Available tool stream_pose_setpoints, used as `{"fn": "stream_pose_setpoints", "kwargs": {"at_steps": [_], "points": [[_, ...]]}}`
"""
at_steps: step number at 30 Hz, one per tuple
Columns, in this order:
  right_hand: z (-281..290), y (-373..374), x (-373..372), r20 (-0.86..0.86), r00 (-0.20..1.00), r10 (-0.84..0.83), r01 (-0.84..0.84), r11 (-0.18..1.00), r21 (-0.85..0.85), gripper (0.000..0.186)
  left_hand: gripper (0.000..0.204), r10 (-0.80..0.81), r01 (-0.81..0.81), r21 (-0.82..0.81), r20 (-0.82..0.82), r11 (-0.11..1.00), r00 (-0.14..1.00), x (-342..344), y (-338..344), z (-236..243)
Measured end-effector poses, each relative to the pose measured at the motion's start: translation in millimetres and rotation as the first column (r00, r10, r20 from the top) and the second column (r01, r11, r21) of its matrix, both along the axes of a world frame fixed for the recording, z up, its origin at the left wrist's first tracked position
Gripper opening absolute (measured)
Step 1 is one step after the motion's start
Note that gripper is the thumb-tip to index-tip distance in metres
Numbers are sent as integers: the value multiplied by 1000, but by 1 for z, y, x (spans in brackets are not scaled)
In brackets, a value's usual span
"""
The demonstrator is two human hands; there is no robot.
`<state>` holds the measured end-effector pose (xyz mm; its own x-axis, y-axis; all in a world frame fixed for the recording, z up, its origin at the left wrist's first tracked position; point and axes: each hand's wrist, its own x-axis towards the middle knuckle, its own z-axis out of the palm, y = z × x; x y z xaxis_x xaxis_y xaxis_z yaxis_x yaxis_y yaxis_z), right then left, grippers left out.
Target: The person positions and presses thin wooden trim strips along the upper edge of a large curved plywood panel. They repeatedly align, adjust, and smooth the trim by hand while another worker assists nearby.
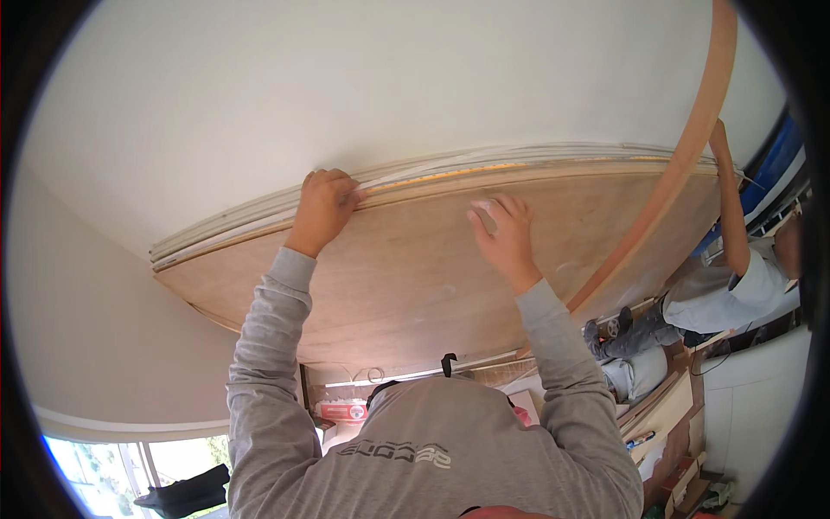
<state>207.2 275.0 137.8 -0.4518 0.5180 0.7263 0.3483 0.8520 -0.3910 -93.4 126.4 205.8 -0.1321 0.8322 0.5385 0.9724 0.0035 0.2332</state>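
A large wooden panel [432, 259] stands upright in front of me, with several thin white boards or strips [225, 218] stacked behind its top edge, against the white wall. My left hand [324, 208] is closed over this top edge left of the middle, fingers hooked over the boards; its fingertips are partly hidden. Further right, my right hand [506, 235] is in front of the panel just below the edge, fingers curved and thumb apart, with nothing in it. A yellowish line [458, 175] shows along the top edge between my hands.
A long reddish-brown wooden strip [657, 203] crosses the panel's right part. At the right, a co-worker [718, 290] raises a hand [719, 143] to the panel's far end. Boards [661, 415] and tools lie below on the right. A window [130, 471] is at lower left.
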Motion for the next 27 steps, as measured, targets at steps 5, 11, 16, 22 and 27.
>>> {"fn": "stream_pose_setpoints", "kwargs": {"at_steps": [5, 11, 16, 22, 27], "points": [[27, 0, -25, -21, 1000, -18, 21, 983, 180, 21, 19, 24, -22, 88, -13, 996, 1000, 5, -8, 13], [25, 11, -52, 89, 996, -10, -14, 965, 261, 22, 18, 138, -138, 8, -50, 990, 989, -6, -27, 31], [21, 11, -47, 70, 998, -9, -12, 955, 296, 22, 17, 21, -18, 54, -50, 998, 999, -5, -28, 57], [14, 8, -52, 58, 998, -28, 10, 957, 289, 22, 15, 18, 2, 141, -138, 990, 990, -3, -31, 96], [14, 5, -55, 67, 996, -51, 28, 950, 311, 22, 15, 18, 24, 180, -228, 983, 974, 0, -31, 129]]}}
